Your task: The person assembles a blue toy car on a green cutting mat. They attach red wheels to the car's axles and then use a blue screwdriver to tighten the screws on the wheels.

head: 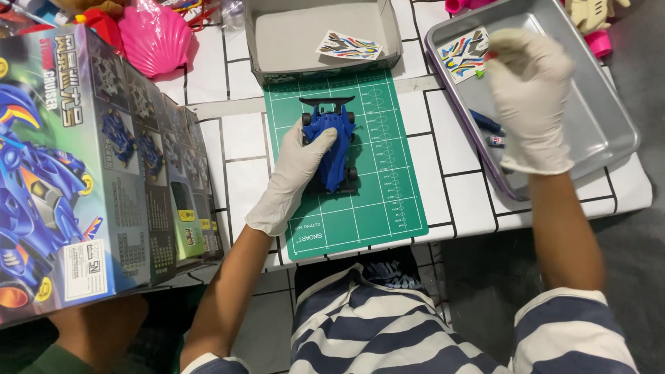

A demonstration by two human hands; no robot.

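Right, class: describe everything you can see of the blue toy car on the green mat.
The blue toy car is a small racer that looks like glossy plastic, with a black rear wing and black wheels. It stands on its wheels on the green cutting mat, wing end toward the grey box. The gloved left hand rests on its left side, covering part of the body.

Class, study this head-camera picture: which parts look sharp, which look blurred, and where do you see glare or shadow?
Head view: the left hand on the blue toy car is sharp, with the green cutting mat evenly lit; the right hand over the metal tray is smeared by blur; the tray shows soft sheen, and the floor below the table edge lies in shadow.
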